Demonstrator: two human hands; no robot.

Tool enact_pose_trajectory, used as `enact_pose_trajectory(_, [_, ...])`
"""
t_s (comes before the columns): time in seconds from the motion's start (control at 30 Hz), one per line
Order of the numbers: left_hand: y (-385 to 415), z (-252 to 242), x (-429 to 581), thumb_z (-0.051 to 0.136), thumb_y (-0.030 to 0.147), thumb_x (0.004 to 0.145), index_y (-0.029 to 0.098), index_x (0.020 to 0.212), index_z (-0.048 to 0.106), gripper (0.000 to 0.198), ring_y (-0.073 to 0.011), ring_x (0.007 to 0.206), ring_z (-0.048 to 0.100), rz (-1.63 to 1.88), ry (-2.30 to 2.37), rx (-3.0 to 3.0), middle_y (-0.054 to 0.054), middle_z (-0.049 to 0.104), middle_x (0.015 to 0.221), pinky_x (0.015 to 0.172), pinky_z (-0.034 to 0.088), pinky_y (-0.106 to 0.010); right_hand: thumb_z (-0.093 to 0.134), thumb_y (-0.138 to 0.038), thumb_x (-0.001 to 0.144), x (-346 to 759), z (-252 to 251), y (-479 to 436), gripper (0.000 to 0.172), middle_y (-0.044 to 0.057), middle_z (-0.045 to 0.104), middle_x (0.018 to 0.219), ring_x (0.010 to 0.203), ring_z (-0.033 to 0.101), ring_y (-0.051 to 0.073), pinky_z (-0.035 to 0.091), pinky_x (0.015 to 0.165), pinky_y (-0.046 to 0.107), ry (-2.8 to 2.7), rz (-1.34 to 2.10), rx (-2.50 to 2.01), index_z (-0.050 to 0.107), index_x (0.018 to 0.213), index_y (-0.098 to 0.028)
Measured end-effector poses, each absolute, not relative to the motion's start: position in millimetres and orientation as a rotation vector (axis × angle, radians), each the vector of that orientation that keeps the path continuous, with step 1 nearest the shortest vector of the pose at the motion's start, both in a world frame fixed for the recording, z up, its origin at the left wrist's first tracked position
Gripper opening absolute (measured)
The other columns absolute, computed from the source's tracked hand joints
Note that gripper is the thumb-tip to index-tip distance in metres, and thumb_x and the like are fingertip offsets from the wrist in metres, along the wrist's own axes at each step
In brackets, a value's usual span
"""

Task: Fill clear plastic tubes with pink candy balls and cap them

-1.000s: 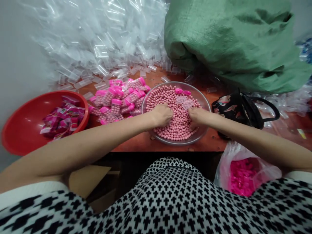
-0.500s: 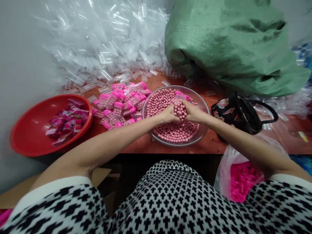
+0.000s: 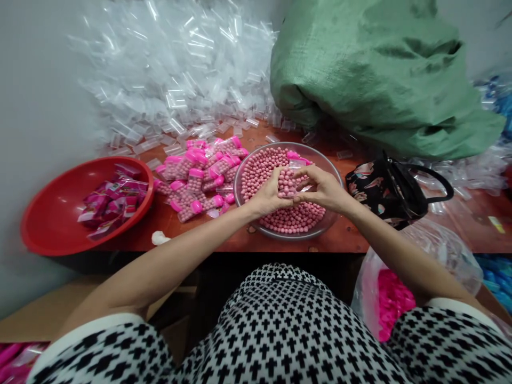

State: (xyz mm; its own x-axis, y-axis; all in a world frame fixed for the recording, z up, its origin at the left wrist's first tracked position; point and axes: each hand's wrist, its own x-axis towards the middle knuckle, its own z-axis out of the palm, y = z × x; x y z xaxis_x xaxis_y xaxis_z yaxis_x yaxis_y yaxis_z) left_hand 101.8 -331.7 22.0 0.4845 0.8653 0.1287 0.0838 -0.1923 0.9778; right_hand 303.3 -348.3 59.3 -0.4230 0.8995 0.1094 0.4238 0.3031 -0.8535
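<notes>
Over a metal bowl point(image 3: 338, 208) of loose pink beads point(image 3: 294, 223), my two hands meet around a clear plastic tube filled with pink beads point(image 3: 286, 183). My left hand point(image 3: 266, 196) grips the tube from the left, its fingers mostly hidden behind it. From the right, the curled fingers and thumb of my right hand point(image 3: 326, 191) close round the tube's other end. Pink caps point(image 3: 295, 155) show behind my fingers at the back of the bowl. A pile of bead-filled tubes with pink caps point(image 3: 196, 178) lies left of the bowl.
A red basin point(image 3: 52, 213) with pink packets point(image 3: 114, 205) stands at the left. Empty clear tubes point(image 3: 176, 98) are heaped at the back. A large green sack point(image 3: 372, 74) and a black flowered handbag point(image 3: 376, 186) are at the right. A plastic bag point(image 3: 394, 304) of pink pieces hangs below the table edge.
Both hands were pressed together scooping beads; now they are raised slightly and hold the filled tube. My right fingers have spread and curled around its end. A white scrap beside the red basin has come into view.
</notes>
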Motion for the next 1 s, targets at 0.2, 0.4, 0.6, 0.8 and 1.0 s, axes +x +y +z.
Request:
enact_pose_trajectory(0.2, [-311,4,112,0.083,0.014,0.055,0.015,0.135,0.045,0.088,-0.0327,0.127,0.057,0.784,1.058,1.653,-0.015,0.06,0.135,0.108,0.049,-0.046,0.066,-0.027,0.08,286,28,-334,0.041,0.01,0.066,0.125,0.113,0.064,0.024,0.052,0.1,0.043,-1.954,1.077,-1.31,0.059,0.12,-0.019])
enact_pose_trajectory(0.4, [-320,7,100,0.079,0.011,0.061,0.012,0.155,0.028,0.106,-0.0356,0.155,0.021,0.671,1.165,1.814,-0.021,0.025,0.165,0.125,0.028,-0.048,0.066,-0.019,0.082,278,28,-338,0.034,0.01,0.063,0.124,0.096,0.068,0.021,0.055,0.089,0.038,-2.06,0.872,-1.395,0.058,0.115,-0.02])
enact_pose_trajectory(0.6, [-338,28,79,0.064,0.008,0.079,0.014,0.129,0.055,0.051,-0.0315,0.136,0.051,0.517,1.366,2.236,-0.017,0.054,0.137,0.114,0.043,-0.048,0.065,-0.017,0.085,270,29,-348,0.018,0.016,0.059,0.12,0.103,0.063,0.026,0.052,0.088,0.037,-2.382,0.555,-1.479,0.063,0.102,-0.015])
enact_pose_trajectory(0.8, [-338,35,79,0.057,0.006,0.079,0.016,0.096,0.066,0.022,-0.0272,0.098,0.069,0.377,1.345,2.244,-0.009,0.072,0.094,0.092,0.053,-0.04,0.064,-0.031,0.09,263,34,-347,0.025,0.012,0.072,0.104,0.093,0.066,0.027,0.047,0.081,0.035,-2.562,0.628,-1.632,0.061,0.11,-0.016])
enact_pose_trajectory(1.0, [-333,20,76,0.069,0.017,0.075,0.015,0.114,0.066,0.038,-0.0203,0.098,0.07,1.014,1.134,1.73,-0.007,0.073,0.107,0.091,0.057,-0.035,0.079,-0.039,0.072,280,37,-343,0.035,-0.001,0.064,0.078,0.074,0.065,0.018,0.053,0.072,0.033,-1.772,1.214,-1.425,0.052,0.085,-0.021])
